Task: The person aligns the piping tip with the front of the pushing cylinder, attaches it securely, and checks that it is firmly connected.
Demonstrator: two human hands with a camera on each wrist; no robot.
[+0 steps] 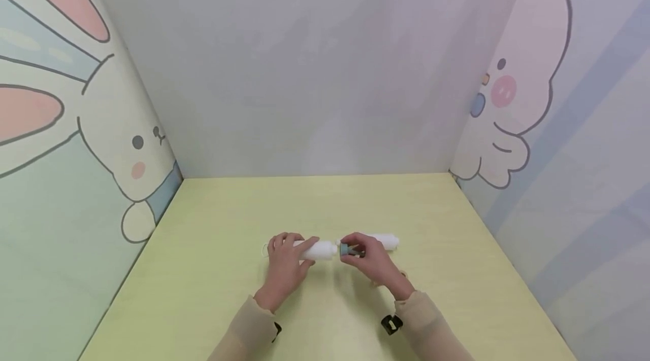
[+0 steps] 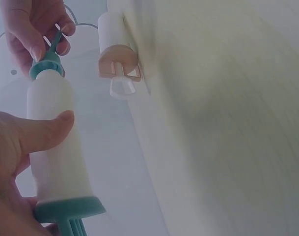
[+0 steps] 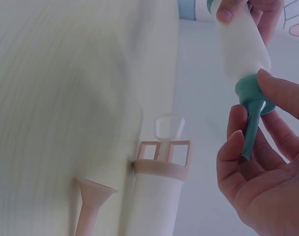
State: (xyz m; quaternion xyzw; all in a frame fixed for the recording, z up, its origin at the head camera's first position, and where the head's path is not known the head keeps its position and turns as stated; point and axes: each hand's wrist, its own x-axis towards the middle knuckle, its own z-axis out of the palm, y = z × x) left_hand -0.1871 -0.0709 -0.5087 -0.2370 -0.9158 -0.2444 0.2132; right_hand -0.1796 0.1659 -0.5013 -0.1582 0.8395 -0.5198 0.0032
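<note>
My left hand [image 1: 285, 262] grips the white barrel [image 1: 321, 249] of a plastic syringe, which lies sideways with its front end toward the right hand. At its back, a teal flange [image 2: 70, 209] shows in the left wrist view. My right hand [image 1: 374, 260] pinches a teal nozzle [image 3: 249, 91] by its wide collar between thumb and fingers. In both wrist views the collar meets the front end of the barrel. The narrow spout [image 3: 252, 130] points back toward the right palm, its tip close to the curled fingers.
A second white syringe [image 3: 156, 206] with a peach flange and clear loop handle lies on the table behind the right hand. Nearby is a loose peach funnel-shaped nozzle [image 3: 93, 194], mostly behind the right wrist in the head view. Walls border the pale yellow table [image 1: 228, 203].
</note>
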